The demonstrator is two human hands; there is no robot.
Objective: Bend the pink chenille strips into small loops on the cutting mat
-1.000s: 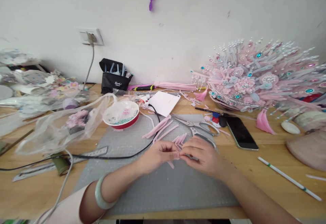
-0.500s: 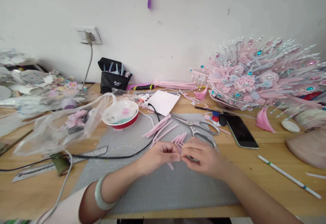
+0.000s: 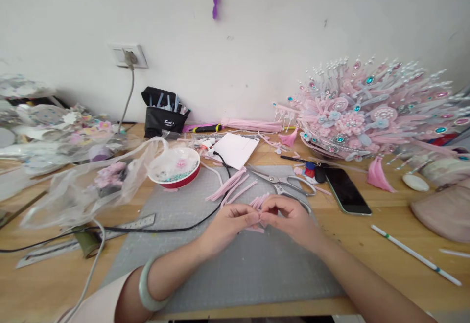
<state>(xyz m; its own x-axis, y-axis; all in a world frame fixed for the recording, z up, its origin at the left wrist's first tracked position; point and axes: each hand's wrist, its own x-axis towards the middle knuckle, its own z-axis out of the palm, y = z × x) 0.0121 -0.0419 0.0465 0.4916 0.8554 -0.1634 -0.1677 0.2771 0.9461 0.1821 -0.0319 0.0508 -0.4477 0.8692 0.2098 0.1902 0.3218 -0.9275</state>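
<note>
My left hand (image 3: 237,219) and my right hand (image 3: 290,218) meet above the grey cutting mat (image 3: 235,274), thumbs and fingertips pinched together. Between them is a short piece of pink pipe cleaner (image 3: 256,228), mostly covered by the fingers, with part of it showing just below. Short bent pink pieces (image 3: 258,199) lie right behind the hands. Longer cut pink pipe cleaners (image 3: 229,184) rest on the mat to the left of these. Silver scissors (image 3: 281,181) lie behind my right hand, their blades pointing left.
A red-rimmed bowl of beads (image 3: 179,182) stands back left, by a clear plastic bag (image 3: 73,191). A black cable (image 3: 157,229) crosses the mat over a ruler (image 3: 143,221). To the right are a phone (image 3: 347,191), a white stick (image 3: 414,254) and a large beaded pink headdress (image 3: 352,112).
My right hand's fingers have shifted and curled closer to the left fingertips. The pink piece below the fingers now lies more level. The view has tilted slightly up.
</note>
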